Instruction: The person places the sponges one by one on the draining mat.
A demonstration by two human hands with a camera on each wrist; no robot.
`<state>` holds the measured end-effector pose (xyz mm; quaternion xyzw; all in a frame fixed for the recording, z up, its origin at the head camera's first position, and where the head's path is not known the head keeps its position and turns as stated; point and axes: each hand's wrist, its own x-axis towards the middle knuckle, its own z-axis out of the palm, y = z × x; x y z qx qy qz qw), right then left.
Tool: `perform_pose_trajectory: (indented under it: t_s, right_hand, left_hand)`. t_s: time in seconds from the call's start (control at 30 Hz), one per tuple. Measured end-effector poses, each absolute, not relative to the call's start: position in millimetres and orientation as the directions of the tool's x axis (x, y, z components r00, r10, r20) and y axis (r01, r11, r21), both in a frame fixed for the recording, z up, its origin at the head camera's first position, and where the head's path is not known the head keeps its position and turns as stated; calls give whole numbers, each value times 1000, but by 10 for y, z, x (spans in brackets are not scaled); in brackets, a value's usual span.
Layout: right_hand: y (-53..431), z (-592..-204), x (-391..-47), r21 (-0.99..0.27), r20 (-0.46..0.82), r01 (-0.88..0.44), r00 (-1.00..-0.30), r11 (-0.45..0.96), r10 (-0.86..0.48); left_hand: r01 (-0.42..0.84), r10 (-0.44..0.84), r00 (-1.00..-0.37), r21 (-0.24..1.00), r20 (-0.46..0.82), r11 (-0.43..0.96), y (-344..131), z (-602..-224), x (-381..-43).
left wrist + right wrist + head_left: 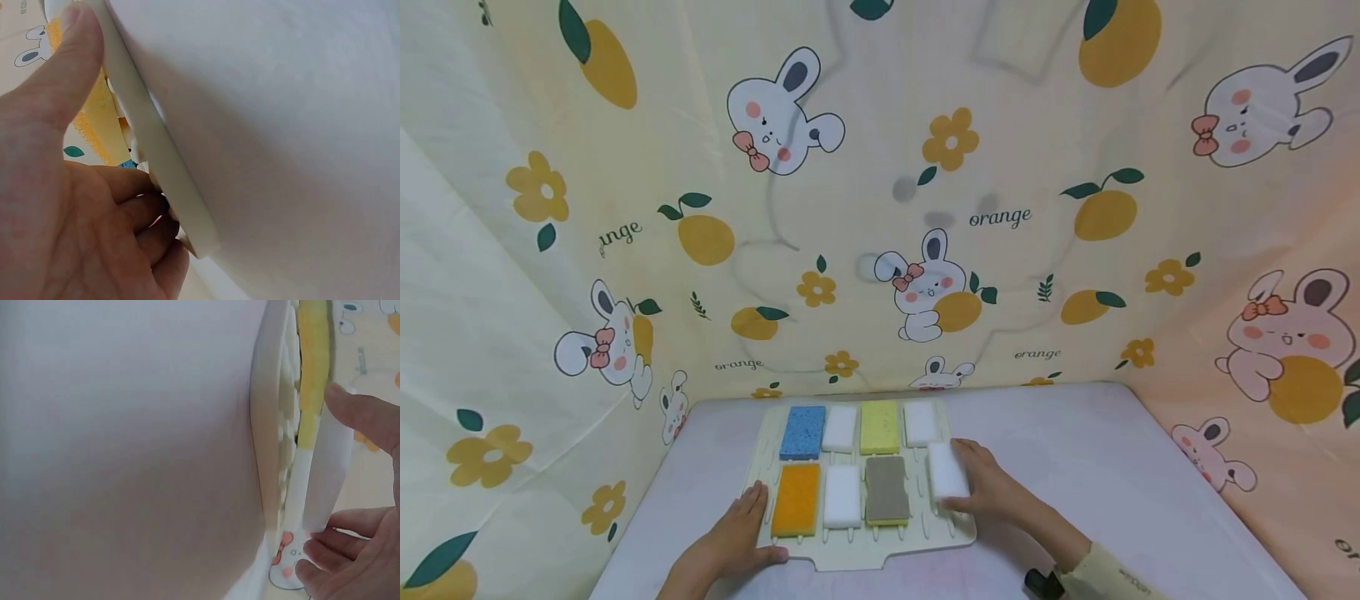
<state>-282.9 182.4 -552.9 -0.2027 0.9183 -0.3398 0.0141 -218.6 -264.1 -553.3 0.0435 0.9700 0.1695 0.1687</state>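
Note:
My right hand [988, 482] holds a white sponge block [947, 472] between thumb and fingertips, over the right end of a cream ribbed tray [850, 560]. The right wrist view shows this block [329, 469] standing off the tray's ribs. At the tray's front-left corner is my left hand [739, 529], fingers along the side and thumb on the front edge. Nearest to it lies an orange sponge [795, 500]. Beside that come a white block [842, 497] and a grey-topped yellow sponge [887, 491].
Across the tray's back row lie a blue sponge [802, 432], a white block [839, 429], a yellow sponge [879, 427] and another white block [921, 423]. A white-covered table [1075, 467] supports the tray. Patterned cloth [865, 200] hangs behind and at both sides.

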Motion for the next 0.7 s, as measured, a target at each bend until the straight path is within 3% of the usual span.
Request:
perform_pose_trajectory:
  t_s: [0.7]
  right_hand:
    - [1671,-5613,-2682,-643,37,-324,-918,694,-395]
  left_hand:
    - [49,162,-936,338,-314,940,-2640,-5547,-2197]
